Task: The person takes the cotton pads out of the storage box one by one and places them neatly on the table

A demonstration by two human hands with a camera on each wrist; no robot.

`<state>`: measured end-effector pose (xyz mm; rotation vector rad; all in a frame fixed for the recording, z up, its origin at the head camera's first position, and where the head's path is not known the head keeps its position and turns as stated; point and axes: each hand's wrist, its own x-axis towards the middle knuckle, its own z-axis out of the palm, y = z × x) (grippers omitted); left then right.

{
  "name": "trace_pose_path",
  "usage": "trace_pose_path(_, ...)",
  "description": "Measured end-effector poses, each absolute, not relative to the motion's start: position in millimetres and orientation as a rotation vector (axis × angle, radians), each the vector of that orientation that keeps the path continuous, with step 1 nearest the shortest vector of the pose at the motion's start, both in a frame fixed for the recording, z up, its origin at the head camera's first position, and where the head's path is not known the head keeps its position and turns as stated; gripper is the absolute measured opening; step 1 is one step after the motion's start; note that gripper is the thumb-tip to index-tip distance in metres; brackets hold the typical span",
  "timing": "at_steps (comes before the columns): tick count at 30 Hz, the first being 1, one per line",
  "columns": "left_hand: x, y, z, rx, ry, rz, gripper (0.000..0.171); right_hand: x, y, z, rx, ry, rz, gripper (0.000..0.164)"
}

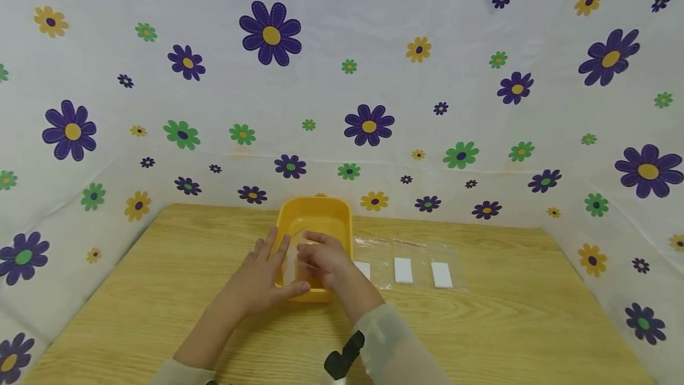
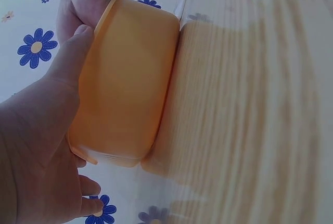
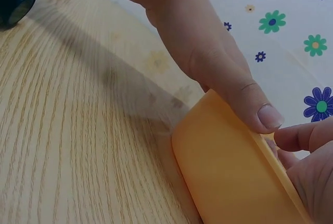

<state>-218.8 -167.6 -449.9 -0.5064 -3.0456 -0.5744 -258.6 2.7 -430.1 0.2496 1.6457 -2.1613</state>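
Observation:
A yellow plastic tub stands at the back middle of the table. My left hand rests at its left side, fingers fairly straight and thumb along the near rim; in the left wrist view that thumb lies at the rim. My right hand reaches over the tub's right side with curled fingers. A clear plastic bag shows faintly between both hands, its upper edge near my right fingertips, which seem to pinch it. In the right wrist view my right hand is partly cut off. Its contents are hidden.
Right of the tub lie clear bags with white rectangles inside: one rectangle partly hidden by my right wrist, a middle one and a far right one. A flower-printed cloth encloses the wooden table at back and sides.

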Motion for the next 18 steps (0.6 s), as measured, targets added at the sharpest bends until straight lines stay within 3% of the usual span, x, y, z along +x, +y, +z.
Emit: trace_pose_path(18, -220.1, -167.9, -451.3, -0.509, -3.036, -0.559, 0.109, -256.7, 10.3, -422.2, 0.250, 1.499, -2.254, 0.043)
